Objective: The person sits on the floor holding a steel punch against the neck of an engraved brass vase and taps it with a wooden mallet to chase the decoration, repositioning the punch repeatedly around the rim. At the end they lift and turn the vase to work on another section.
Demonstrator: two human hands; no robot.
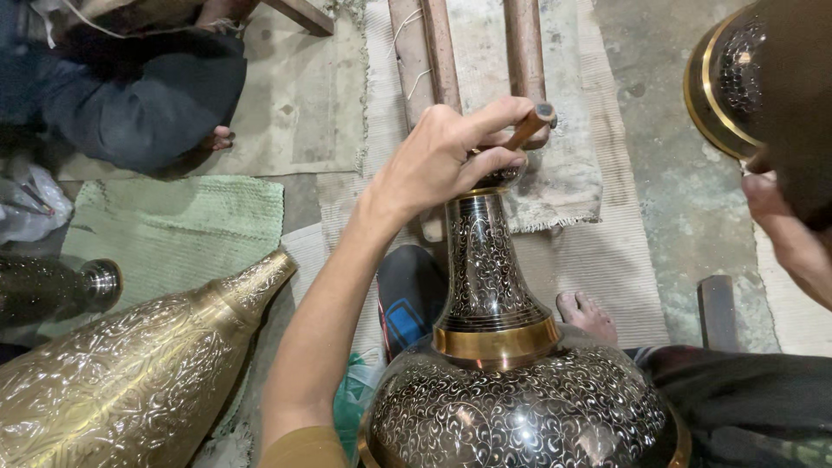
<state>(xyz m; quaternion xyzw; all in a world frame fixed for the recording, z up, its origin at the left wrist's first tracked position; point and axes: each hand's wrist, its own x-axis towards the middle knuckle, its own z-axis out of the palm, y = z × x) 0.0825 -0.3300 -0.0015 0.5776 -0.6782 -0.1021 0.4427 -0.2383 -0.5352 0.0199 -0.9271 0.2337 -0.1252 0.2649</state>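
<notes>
Gripping wooden-handled tool [530, 124] at black engraved vase [498, 347] mouth: left hand [442, 160] closed | right hand [793, 234] grip unclear, edge of frame

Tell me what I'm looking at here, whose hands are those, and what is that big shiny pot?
This one picture comes from a camera worn on a person's head, looking down at their own hands. There is no machine here. The left hand rests on the mouth of a tall black and gold engraved metal vase and grips a wooden-handled tool. The right hand shows only at the edge, close to another dark engraved vessel; whether it holds that is hard to tell. Lower left lies a golden engraved vase on its side, near a green mat. The person's bare foot peeks out beside the vase. Someone else in dark clothes sits on the floor at the top left.
</notes>
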